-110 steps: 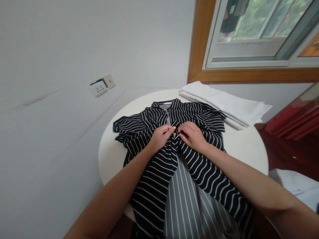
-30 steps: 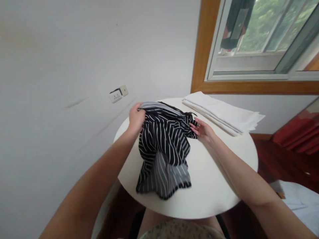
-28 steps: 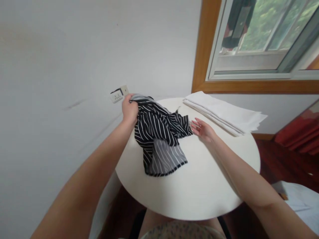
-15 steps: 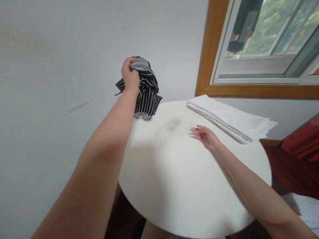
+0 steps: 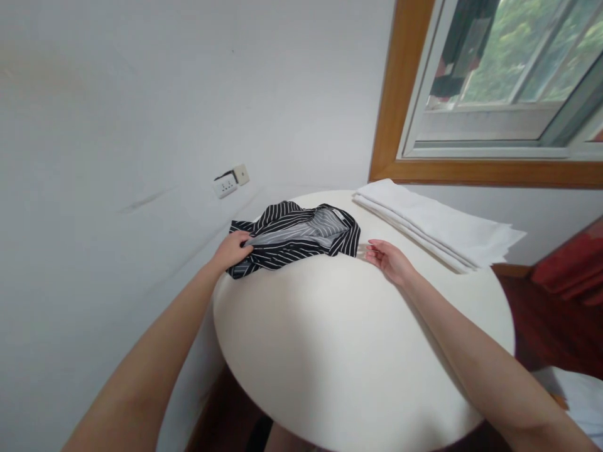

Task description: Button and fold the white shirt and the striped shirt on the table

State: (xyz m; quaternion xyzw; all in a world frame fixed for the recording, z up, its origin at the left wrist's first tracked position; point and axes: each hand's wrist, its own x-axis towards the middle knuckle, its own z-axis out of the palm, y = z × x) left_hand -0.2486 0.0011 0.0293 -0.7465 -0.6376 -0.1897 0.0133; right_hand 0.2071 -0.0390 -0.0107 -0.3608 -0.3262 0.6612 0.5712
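A black shirt with white stripes (image 5: 294, 237) lies bunched at the far left of a round white table (image 5: 358, 351), its grey inner side showing. My left hand (image 5: 232, 248) is closed on the shirt's left end near the table's edge. Just to the right of the shirt, my right hand (image 5: 387, 258) rests on the tabletop with its fingers stretched out and nothing in it. A small gap separates its fingertips from the shirt.
A stack of folded white cloth (image 5: 436, 223) lies at the table's far right, below a wood-framed window (image 5: 480, 169). A wall socket (image 5: 230, 182) sits on the white wall behind the table. Red fabric (image 5: 570, 263) shows at the right.
My left hand gathered the spread shirt off the table, lifted it in a bunch against the wall, then brought it down at the table's far left. My right hand let go and stayed flat.
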